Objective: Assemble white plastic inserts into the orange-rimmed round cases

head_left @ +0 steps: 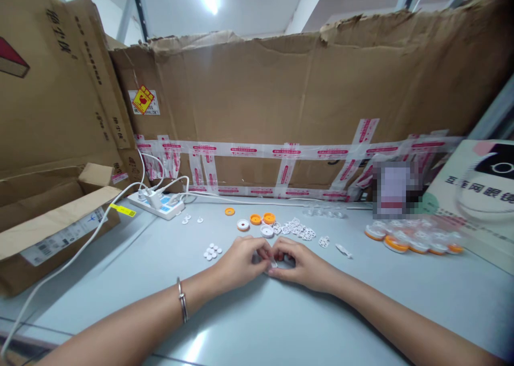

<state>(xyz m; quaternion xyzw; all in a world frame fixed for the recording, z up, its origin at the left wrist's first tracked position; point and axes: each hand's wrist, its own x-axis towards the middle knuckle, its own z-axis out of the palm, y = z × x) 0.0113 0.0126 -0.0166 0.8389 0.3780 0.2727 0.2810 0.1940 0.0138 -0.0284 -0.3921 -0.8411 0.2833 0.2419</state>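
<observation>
My left hand (pixel 249 258) and my right hand (pixel 299 262) meet low over the grey table, fingers pinched together. Between them is a small white plastic piece (pixel 274 264), mostly hidden by the fingertips. Just beyond my hands lie a white ring-shaped part (pixel 267 231), a white and orange round part (pixel 243 225), and orange round parts (pixel 269 218). A heap of white pieces with holes (pixel 297 229) spreads to the right of these. Left of my left hand is a cluster of small white discs (pixel 212 251). A slim white piece (pixel 344 251) lies beyond my right hand.
A power strip (pixel 160 204) with plugs and white cables sits at the back left, beside an open cardboard box (pixel 52 227). Stacked orange and white round parts with clear tops (pixel 413 237) stand at the right, near a printed box (pixel 477 205). Large cardboard (pixel 257 98) walls the back.
</observation>
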